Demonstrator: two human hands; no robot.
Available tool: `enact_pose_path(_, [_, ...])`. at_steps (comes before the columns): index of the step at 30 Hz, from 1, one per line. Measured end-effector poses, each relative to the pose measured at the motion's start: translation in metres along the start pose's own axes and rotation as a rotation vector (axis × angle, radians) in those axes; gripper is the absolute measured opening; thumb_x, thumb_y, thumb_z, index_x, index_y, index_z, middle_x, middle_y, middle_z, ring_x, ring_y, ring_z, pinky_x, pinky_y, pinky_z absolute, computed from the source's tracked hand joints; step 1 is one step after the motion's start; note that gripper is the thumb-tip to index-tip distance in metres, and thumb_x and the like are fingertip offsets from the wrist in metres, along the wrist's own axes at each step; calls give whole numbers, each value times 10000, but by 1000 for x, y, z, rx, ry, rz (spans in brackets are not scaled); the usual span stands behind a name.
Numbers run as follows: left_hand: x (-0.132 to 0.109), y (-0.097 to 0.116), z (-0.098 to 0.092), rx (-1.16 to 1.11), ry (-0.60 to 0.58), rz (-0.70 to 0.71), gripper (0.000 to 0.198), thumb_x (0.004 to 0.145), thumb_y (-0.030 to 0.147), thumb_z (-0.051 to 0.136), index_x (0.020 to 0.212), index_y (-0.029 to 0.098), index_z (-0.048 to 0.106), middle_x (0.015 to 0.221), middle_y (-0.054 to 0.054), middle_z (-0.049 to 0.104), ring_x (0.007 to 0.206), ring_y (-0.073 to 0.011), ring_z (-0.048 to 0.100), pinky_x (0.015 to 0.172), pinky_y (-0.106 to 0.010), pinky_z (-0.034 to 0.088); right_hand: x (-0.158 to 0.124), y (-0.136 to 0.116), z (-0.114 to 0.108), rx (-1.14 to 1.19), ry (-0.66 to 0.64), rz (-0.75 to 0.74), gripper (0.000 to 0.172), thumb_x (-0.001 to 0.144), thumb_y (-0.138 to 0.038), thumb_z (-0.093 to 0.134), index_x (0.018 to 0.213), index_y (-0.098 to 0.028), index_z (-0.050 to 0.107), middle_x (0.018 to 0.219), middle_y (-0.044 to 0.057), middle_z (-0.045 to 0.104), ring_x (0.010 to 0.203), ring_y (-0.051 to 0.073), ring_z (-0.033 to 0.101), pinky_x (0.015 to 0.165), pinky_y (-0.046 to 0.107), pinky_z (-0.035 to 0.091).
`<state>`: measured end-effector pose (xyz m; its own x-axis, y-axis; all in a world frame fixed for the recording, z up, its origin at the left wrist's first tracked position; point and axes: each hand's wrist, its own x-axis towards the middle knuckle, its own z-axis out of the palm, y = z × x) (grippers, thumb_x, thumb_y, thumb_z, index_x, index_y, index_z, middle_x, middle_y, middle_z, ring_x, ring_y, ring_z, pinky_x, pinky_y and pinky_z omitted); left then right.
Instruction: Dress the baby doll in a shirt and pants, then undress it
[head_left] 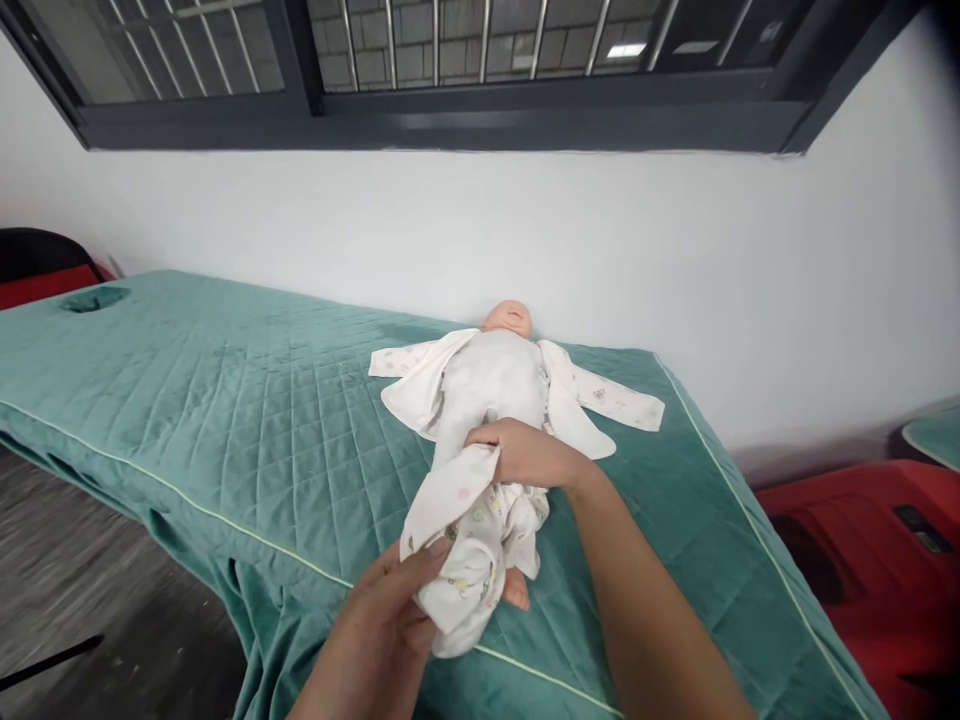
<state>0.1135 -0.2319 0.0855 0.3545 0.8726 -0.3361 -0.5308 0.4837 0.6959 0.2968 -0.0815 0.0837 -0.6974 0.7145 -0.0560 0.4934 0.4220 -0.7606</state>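
A baby doll lies on its back on a green quilted bed cover, head toward the wall. An open white printed baby garment is spread under it, sleeves out to both sides. My right hand is closed over the doll's hip area, gripping the white cloth there. My left hand pinches the lower end of the white printed baby trousers near the doll's feet. One bare doll foot sticks out below the cloth.
The bed stands against a white wall under a dark-framed barred window. Its near edge hangs over a grey floor at the left. A red object sits at the right, another red-and-black one at far left.
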Motion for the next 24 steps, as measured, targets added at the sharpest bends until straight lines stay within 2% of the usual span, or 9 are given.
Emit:
enact_pose_path(2, [-4, -9, 1, -46, 23, 0, 470, 814, 428, 665, 1225, 200, 667, 922, -99, 740, 914, -290, 681, 795, -374, 507, 0, 0, 0, -21, -22, -29, 118, 711, -236, 631, 804, -175, 670, 813, -10, 682, 776, 181, 603, 661, 249, 411])
enact_pose_path(7, [-11, -25, -2, -99, 180, -103, 412, 783, 406, 734, 1173, 276, 703, 951, -72, 748, 949, -286, 689, 819, -379, 517, -1, 1, -3, -47, -88, -67, 152, 707, -165, 604, 830, -174, 694, 826, -2, 696, 760, 177, 604, 663, 253, 414])
enact_pose_path(9, [-11, -29, -6, -102, 187, -112, 428, 779, 401, 744, 1186, 275, 701, 958, -78, 753, 944, -296, 694, 823, -393, 524, -1, 2, -4, -47, -106, -68, 131, 710, -170, 609, 813, -173, 692, 811, -3, 691, 747, 173, 595, 647, 248, 410])
enact_pose_path(12, [-8, -35, -19, -114, 170, -85, 466, 773, 399, 751, 1216, 268, 689, 986, -84, 753, 944, -291, 698, 835, -393, 531, 1, 3, -3, -62, -113, -78, 61, 713, -221, 647, 731, -166, 665, 724, -17, 646, 692, 151, 554, 605, 237, 383])
enact_pose_path(17, [-6, -45, -41, -174, 264, -56, 408, 729, 391, 789, 1097, 221, 744, 1002, -85, 750, 941, -275, 696, 832, -366, 534, 4, 2, 2, -59, -127, -26, 173, 696, -325, 707, 675, -159, 661, 675, -34, 604, 660, 132, 524, 572, 218, 363])
enact_pose_path(21, [-8, -47, -49, -125, 335, 20, 387, 697, 358, 809, 1042, 191, 755, 904, -84, 754, 889, -262, 697, 808, -349, 520, 3, -3, 4, -56, -115, 33, 260, 686, -418, 725, 656, -165, 672, 666, -30, 603, 652, 135, 519, 555, 220, 350])
enact_pose_path(24, [-3, -39, -54, -5, 370, 76, 384, 653, 360, 831, 972, 159, 758, 790, -75, 739, 784, -244, 688, 740, -331, 503, 3, -7, 5, -79, -98, 69, 282, 673, -448, 736, 633, -178, 662, 657, -33, 595, 639, 132, 500, 535, 222, 330])
